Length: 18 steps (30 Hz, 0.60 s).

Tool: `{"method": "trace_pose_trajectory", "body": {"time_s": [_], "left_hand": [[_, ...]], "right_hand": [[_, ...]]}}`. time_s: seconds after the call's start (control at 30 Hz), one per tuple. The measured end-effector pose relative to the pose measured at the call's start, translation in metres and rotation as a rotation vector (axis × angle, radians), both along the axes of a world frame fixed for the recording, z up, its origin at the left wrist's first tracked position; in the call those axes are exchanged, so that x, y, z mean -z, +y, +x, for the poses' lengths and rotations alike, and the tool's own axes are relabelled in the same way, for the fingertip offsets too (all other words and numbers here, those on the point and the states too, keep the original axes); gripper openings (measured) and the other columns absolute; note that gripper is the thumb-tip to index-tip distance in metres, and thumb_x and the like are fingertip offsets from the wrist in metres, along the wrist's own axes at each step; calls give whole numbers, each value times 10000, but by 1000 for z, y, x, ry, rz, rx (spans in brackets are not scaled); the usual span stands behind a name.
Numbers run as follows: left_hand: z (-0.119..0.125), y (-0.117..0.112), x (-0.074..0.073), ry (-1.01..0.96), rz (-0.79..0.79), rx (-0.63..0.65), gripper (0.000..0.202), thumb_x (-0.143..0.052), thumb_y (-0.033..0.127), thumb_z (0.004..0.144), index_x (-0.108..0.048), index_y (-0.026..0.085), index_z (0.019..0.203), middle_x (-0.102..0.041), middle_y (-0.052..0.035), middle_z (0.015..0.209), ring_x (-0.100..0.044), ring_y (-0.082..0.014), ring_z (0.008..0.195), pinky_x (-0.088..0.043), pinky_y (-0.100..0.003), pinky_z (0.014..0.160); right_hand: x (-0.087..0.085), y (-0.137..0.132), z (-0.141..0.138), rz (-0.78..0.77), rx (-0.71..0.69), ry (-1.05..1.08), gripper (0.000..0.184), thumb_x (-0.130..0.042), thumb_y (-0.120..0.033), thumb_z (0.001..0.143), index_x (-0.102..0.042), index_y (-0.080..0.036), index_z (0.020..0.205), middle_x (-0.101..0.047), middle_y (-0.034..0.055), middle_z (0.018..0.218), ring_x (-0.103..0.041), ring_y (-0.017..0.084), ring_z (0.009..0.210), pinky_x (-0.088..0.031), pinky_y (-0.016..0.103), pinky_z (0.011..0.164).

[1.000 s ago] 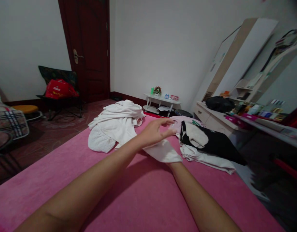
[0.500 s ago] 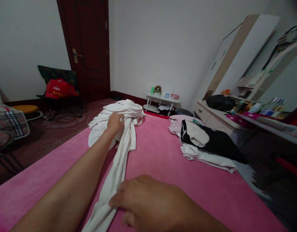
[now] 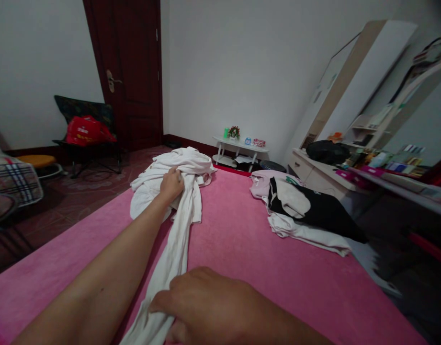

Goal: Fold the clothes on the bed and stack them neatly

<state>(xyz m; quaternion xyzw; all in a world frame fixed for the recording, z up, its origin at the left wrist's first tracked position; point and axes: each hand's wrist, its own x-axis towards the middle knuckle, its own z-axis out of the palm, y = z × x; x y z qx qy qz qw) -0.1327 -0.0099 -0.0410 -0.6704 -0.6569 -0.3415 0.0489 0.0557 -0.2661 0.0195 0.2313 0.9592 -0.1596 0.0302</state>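
Observation:
A white garment (image 3: 176,235) stretches as a long narrow strip, perhaps a sleeve or leg, from a crumpled pile of white clothes (image 3: 186,158) toward me. At the pile's front edge, my left hand (image 3: 172,184) is closed on the garment's upper part. Nearer to me, my right hand (image 3: 209,302) pinches the strip's right edge between thumb and fingers; its fingertips are partly hidden. The lower end of the strip runs out of view at the bottom.
Everything lies on a pink bed cover (image 3: 227,230). At its right side are a black garment (image 3: 324,211), a pink garment (image 3: 263,182) and a folded white one (image 3: 310,237). Beyond stand a low white table (image 3: 238,143), a dresser (image 3: 308,172) and a chair with a red bag (image 3: 85,132).
My right hand has moved slightly left and down, farther over the strip of white cloth. My left hand stays at the pile.

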Motion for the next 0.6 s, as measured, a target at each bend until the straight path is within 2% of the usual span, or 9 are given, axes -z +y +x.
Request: {"method": "trace_pose_trajectory", "body": {"time_s": [0.13,0.23,0.3,0.4,0.47,0.5,0.53,0.6], "left_hand": [[6,0,-20,-66,1,12,333,-483,280,810,-676,98,1010,-621,-136,1161,-519,-249,1137,-396,-302,980],[10,-8,-41,-120,-40,-5,328,-498,361,804,-699,101,812,-684,-116,885,-607,-255,917,-461,-315,836],[17,-18,-58,-223,-42,31,349,-497,391,801,-688,108,731,-674,-81,749,-621,-230,783,-469,-301,749],[34,-38,-85,-395,84,177,318,-509,368,797,-698,117,749,-692,-58,816,-625,-210,828,-462,-276,764],[48,-54,-102,-469,169,286,302,-531,362,791,-712,120,789,-696,-59,934,-618,-211,906,-461,-278,810],[55,-63,-110,-491,188,343,302,-536,364,793,-717,121,797,-691,-60,979,-614,-212,925,-462,-284,828],[62,-73,-116,-503,194,406,304,-534,362,798,-720,122,787,-685,-61,1008,-612,-212,933,-464,-293,842],[77,-94,-127,-489,187,553,307,-519,344,814,-720,124,737,-680,-61,1022,-611,-209,936,-468,-308,862]], "right_hand": [[2,8,-1,-14,-36,-32,242,-530,-295,840,-653,-203,1027,-700,48,858,-621,173,738,-366,249,570],[5,12,-3,-34,-78,-31,216,-517,-232,827,-672,-177,966,-704,51,849,-624,164,750,-393,238,616],[4,11,-5,-65,-102,10,253,-518,-203,816,-668,-178,1018,-704,44,897,-627,158,804,-416,223,672],[1,12,-6,-156,-173,129,430,-564,-249,827,-560,-175,1251,-659,59,1102,-599,156,981,-428,203,806],[-1,20,-3,-184,-169,234,508,-606,-279,819,-510,-184,1308,-614,59,1197,-566,157,1065,-417,208,878],[-2,27,0,-160,-90,305,459,-605,-271,822,-542,-196,1271,-618,49,1185,-568,157,1058,-418,220,890],[-3,36,5,-105,51,391,369,-584,-254,834,-589,-208,1200,-635,38,1141,-579,158,1028,-425,240,888],[-5,59,19,76,448,595,253,-527,-235,857,-635,-226,1085,-649,35,1061,-595,173,962,-444,294,869]]}}
